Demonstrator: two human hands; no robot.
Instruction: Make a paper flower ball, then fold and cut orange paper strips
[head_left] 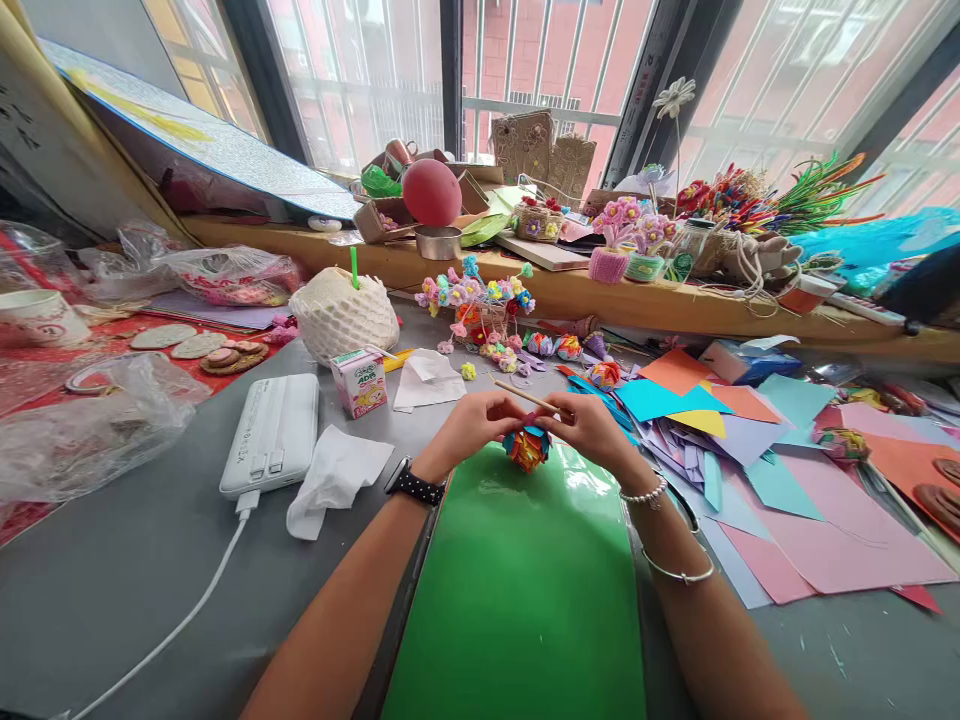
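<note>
Over the far end of a green board, a small folded-paper flower in orange and blue hangs between my two hands. My left hand is closed, its fingertips pinching the top edge of the flower. From the other side my right hand grips the flower too, with thumb and fingers bent. A thin wooden stick is also in the right hand, its pointed end sticking out to the left above the flower. The fingertips partly hide the flower's top.
Coloured paper sheets lie in a heap at the right. On the left are a white power bank with a cable, a crumpled tissue, and a small drink carton. Pompom flowers and a netted coconut stand behind.
</note>
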